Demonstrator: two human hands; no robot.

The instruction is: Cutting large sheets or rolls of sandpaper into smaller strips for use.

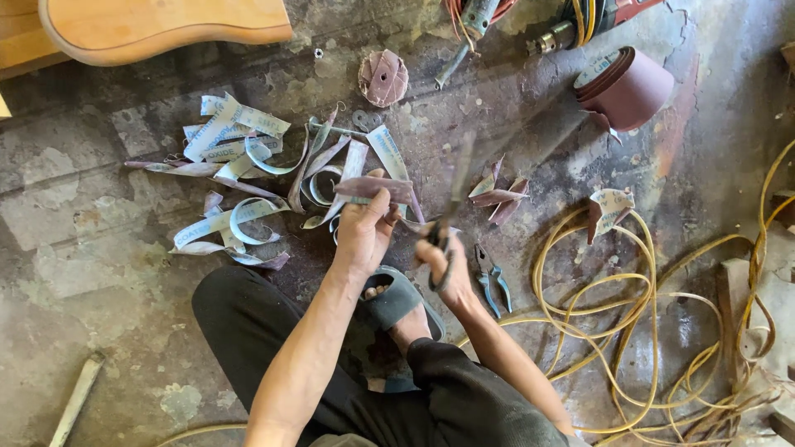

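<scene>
While the person sits on a stained concrete floor (99, 240) with one sandalled foot (397, 302) drawn in, both hands work just above that foot. Left hand (364, 228): fingers pressed together, pinching a short brownish sandpaper strip (374, 189) held roughly level. Right hand (437, 258): fingers curled through the handles of a pair of scissors (451, 207), blades pointing up and away from the foot; the blades are blurred, so whether they stand apart or together cannot be told. Strip sits just left of the scissor blades, near them; contact not discernible.

Positions relative to the foot:
- Heap of curled cut sandpaper strips (248, 174), pale backing and brown grit, up and to the left, spread on the floor.
- Blue-handled pliers (493, 277) just to the right, lying flat.
- Small folded sandpaper pieces (497, 194) up and right, beyond the pliers.
- Round sanding disc (383, 78) well above.
- Roll of brown sandpaper (625, 87) far up and right, lying on its side.
- Tangle of yellow cable (662, 331) to the right.
- Wooden board (149, 29) far up and left.
</scene>
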